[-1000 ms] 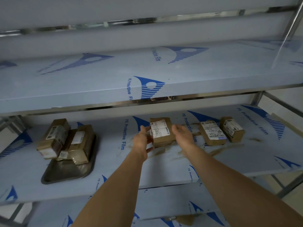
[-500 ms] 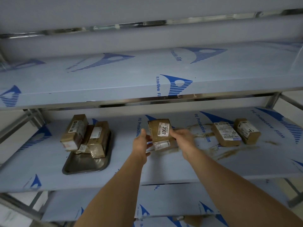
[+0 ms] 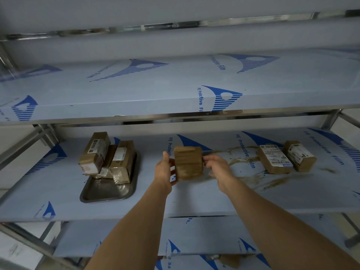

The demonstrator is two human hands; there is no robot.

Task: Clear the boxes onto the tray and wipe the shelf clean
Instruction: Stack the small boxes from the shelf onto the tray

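A brown taped box (image 3: pixel 188 163) is held up off the middle shelf (image 3: pixel 194 195), its plain underside facing me. My left hand (image 3: pixel 164 170) grips its left side and my right hand (image 3: pixel 218 165) holds its right edge with the fingertips. A dark metal tray (image 3: pixel 109 190) lies to the left on the same shelf, with three brown boxes (image 3: pixel 106 156) piled at its far end. Two more labelled boxes (image 3: pixel 274 158) (image 3: pixel 299 155) lie side by side on the shelf to the right. Brown smears (image 3: pixel 272 181) stain the blue film around them.
The upper shelf (image 3: pixel 136 90), covered in blue protective film, overhangs the working shelf. Steel uprights (image 3: pixel 329 118) frame both sides. A lower shelf (image 3: pixel 194 236) sits beneath my forearms, and something brown (image 3: pixel 230 261) shows under it.
Both hands lifted the box off the shelf and turned it over, so its labels no longer face me. It has shifted slightly left, toward the tray.
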